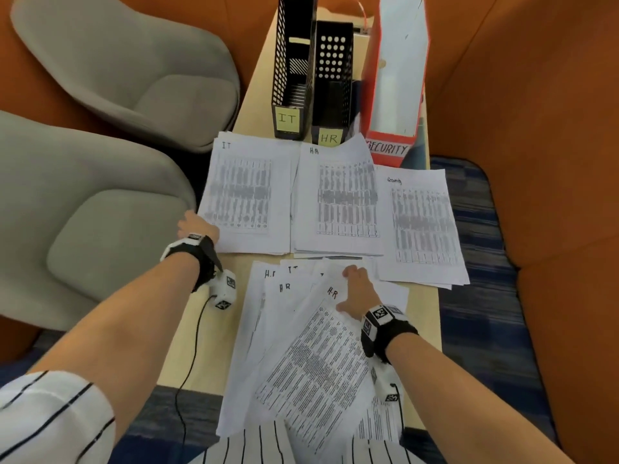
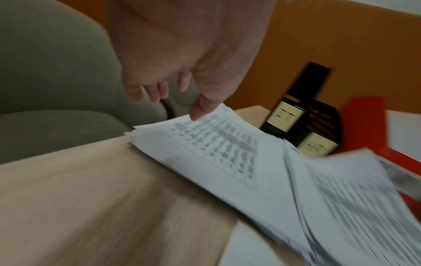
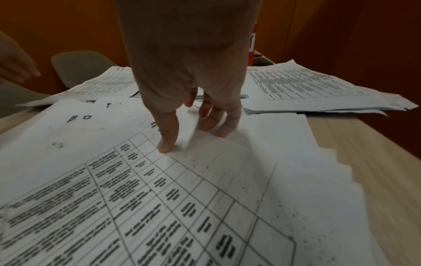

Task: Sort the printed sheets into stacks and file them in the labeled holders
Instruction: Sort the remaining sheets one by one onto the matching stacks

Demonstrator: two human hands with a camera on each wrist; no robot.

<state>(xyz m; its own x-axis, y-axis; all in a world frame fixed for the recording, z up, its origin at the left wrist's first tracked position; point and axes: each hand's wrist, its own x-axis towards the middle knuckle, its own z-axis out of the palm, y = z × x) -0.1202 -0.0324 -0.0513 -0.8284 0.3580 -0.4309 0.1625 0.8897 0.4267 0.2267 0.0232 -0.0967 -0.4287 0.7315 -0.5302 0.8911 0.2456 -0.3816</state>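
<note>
Three sorted stacks lie side by side across the middle of the surface (image 1: 254, 95): the IT stack (image 1: 249, 195) on the left, the HR stack (image 1: 338, 199) in the centre, the Security stack (image 1: 422, 226) on the right. Behind them at the far end stand the IT holder (image 1: 291, 72), the HR holder (image 1: 333, 85) and the red SECURITY holder (image 1: 392, 85). The left hand (image 1: 196, 226) is at the IT stack's near-left corner, thumb tip touching the top sheet's edge, fingers loosely bent and holding nothing. The right hand (image 1: 358, 289) presses down on the unsorted pile (image 1: 311, 349) near the person, thumb on top of an HR sheet (image 3: 193, 180), fingers tucked under its far edge, pinching it.
</note>
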